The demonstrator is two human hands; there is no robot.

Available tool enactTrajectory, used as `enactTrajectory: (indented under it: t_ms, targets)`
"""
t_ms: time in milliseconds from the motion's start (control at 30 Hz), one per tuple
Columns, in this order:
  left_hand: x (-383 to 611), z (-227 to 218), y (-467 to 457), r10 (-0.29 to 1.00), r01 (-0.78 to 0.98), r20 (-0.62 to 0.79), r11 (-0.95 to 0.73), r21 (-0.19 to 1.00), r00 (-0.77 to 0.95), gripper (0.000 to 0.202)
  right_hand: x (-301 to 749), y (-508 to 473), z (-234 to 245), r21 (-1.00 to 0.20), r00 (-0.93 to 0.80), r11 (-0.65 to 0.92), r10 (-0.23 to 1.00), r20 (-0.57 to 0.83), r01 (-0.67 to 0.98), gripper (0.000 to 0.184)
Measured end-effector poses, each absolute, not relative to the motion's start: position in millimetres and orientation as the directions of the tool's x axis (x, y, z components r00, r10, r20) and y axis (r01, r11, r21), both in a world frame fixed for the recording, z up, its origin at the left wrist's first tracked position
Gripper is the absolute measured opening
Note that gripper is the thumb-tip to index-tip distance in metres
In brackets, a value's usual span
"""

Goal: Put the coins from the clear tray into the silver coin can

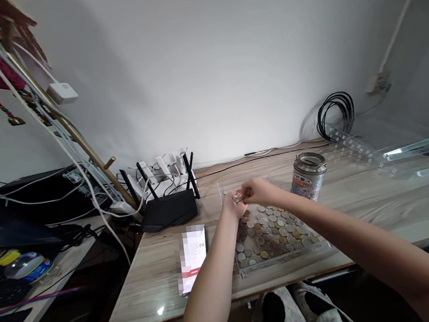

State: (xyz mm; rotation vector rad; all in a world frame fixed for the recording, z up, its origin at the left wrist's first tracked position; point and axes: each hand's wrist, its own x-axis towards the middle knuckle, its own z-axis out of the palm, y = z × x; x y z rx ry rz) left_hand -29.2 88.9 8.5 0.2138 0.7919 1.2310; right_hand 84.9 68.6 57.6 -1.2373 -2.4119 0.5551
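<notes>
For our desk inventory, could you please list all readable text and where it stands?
"04" on the phone screen; the rest is pixelated or too small.
"芒果", apparently, on the metal tin.
Plastic bottle: label too blurred.
Coins: markings too small.

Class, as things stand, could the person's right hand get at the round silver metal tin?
Probably yes: the round silver metal tin stands upright just beyond the right forearm, and nothing seems to block the right hand, though it is busy at the left hand.
</notes>
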Motion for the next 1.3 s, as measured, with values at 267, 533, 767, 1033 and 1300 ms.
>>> enactTrajectory:
  t_ms: [267,533,767,1033,1300]
  targets:
    - [-37.5,6.2,91.4,0.900,-0.850,-0.433,0.269,0.452,0.055,0.019,84.6,70.6,50.7,-0.389,-0.389,0.475,0.877,0.282,0.789,0.016]
    - [-45.0,5.4,93.3,0.914,-0.832,-0.399,0.282,0.477,0.081,0.013,57.7,12.2,-3.0,-0.458,-0.756,0.657,0.652,-0.055,0.599,0.035]
    - [-42.8,2.9,92.4,0.916,-0.828,-0.393,0.278,0.487,0.077,0.014,47.0,-6.9,13.1,-0.400,-0.792,0.693,0.587,-0.171,0.600,0.022]
    - [-42.7,-0.4,95.8,0.906,-0.873,-0.420,0.166,0.459,-0.048,0.016,44.8,-3.4,37.9,-0.376,-0.733,0.655,0.432,-0.526,0.655,0.024]
    - [-29.0,1.3,91.5,0.894,-0.784,-0.440,0.333,0.525,0.085,0.018,92.5,38.8,51.9,-0.597,-0.668,0.533,0.745,-0.007,0.600,0.017]
